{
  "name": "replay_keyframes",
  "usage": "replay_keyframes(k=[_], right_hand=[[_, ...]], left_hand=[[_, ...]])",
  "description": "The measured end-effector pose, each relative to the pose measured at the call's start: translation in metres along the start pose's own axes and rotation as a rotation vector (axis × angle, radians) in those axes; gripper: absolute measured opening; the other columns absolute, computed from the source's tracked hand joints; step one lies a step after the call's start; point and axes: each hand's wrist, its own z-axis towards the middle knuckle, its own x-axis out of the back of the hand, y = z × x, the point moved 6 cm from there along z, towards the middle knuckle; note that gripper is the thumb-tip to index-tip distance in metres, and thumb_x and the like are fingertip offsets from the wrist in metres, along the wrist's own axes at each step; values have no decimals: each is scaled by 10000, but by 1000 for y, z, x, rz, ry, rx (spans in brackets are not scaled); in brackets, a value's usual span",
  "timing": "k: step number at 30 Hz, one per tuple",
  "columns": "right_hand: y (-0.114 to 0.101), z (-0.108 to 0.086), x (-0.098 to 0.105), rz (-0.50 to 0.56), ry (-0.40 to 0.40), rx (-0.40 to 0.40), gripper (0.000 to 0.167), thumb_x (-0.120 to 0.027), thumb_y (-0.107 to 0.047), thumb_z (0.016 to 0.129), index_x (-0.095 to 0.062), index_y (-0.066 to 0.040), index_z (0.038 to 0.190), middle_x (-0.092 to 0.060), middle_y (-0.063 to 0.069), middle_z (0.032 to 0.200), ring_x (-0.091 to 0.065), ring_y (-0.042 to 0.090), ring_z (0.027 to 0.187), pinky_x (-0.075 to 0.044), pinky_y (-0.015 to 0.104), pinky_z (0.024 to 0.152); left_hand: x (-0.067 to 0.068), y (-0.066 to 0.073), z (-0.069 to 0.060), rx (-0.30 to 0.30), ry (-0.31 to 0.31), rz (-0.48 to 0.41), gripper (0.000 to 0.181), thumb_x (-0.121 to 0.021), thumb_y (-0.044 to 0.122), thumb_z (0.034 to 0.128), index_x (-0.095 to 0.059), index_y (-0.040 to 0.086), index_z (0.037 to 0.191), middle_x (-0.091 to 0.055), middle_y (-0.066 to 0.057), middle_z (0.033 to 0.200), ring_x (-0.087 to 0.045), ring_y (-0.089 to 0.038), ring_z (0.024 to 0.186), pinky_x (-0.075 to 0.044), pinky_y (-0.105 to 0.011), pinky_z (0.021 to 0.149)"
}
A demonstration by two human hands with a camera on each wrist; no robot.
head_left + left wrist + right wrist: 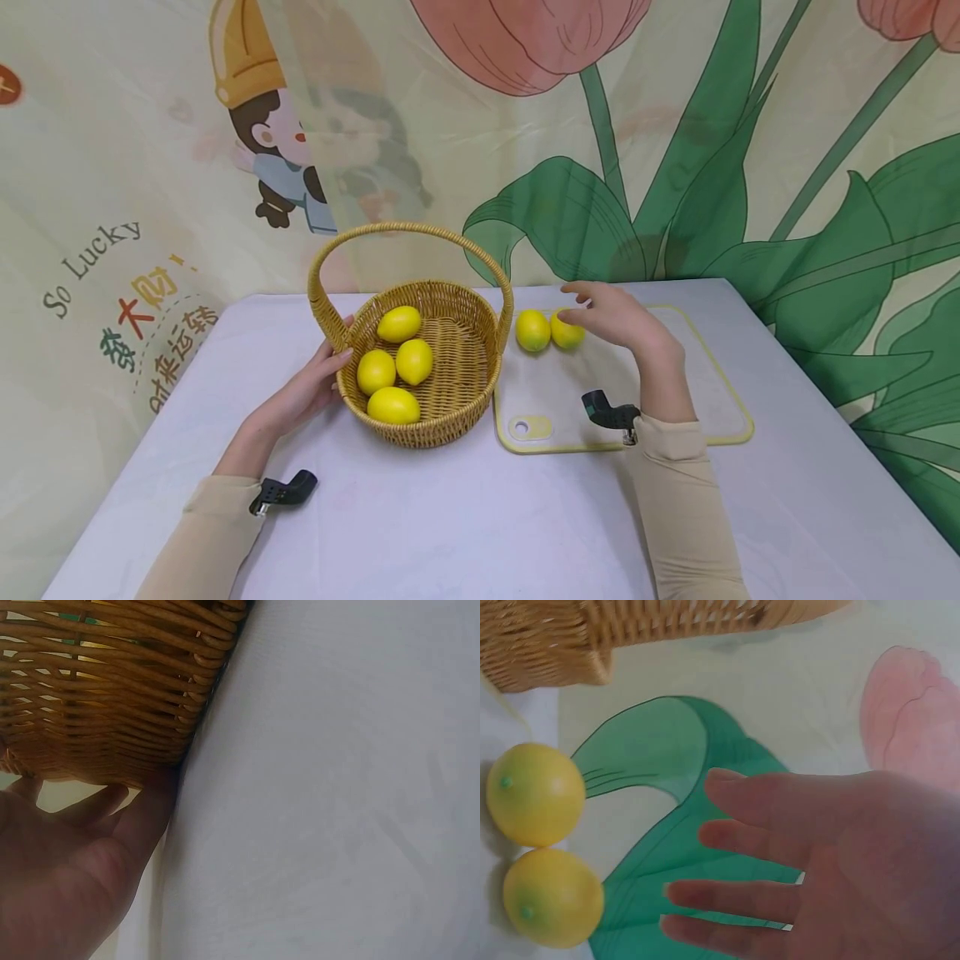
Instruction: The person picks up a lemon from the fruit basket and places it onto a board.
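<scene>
A wicker basket (pixel 435 433) with a tall arched handle holds several yellow lemons (pixel 415 362). Against its left outer wall rests my left hand (pixel 311 387), fingers spread along the wicker; the left wrist view shows the fingers (pixel 146 817) touching it from outside. Two more lemons with greenish ends lie side by side on a white cutting board with a yellow rim (pixel 738 435): a left one (pixel 532 331) and a right one (pixel 567 332). My right hand (pixel 615 317) hovers above the right lemon, fingers extended, holding nothing. The right wrist view shows a gap between hand (pixel 840 855) and lemons.
A white cloth (pixel 450 525) covers the table. Behind it hangs a printed curtain (pixel 420 125) with tulips and a cartoon figure. The basket stands close to the board's left edge, and its handle (pixel 405 227) rises above the rim.
</scene>
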Motion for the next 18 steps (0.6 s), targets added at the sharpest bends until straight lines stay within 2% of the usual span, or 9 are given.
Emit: replay_keyframes(k=[4, 11, 18], right_hand=[[-13, -10, 8, 11, 14, 62, 570, -552, -356, 983, -438, -136, 1496, -497, 140, 1477, -466, 349, 1332, -436, 555, 1045], [-29, -24, 12, 20, 1, 108, 617, -604, -424, 948, -427, -227, 1505, -507, 82, 1468, -478, 313, 1327, -449, 537, 1021], [-41, -32, 12, -1, 6, 152, 607, -660, -375, 921, -454, -275, 1484, -537, 37, 1431, -499, 270, 1310, -469, 506, 999]], left_hand=[[0, 1, 0, -8, -2, -1, 661, -337, 409, 1073, 95, 413, 1572, 112, -89, 1682, 8, -384, 1547, -95, -648, 1194], [0, 2, 0, -3, -6, -2, 662, -327, 403, 1075, 110, 402, 1573, 122, -98, 1679, 16, -380, 1546, -76, -643, 1197], [0, 1, -1, -1, -3, -2, 658, -323, 384, 1079, 108, 396, 1575, 115, -98, 1681, 13, -388, 1546, -97, -652, 1191]])
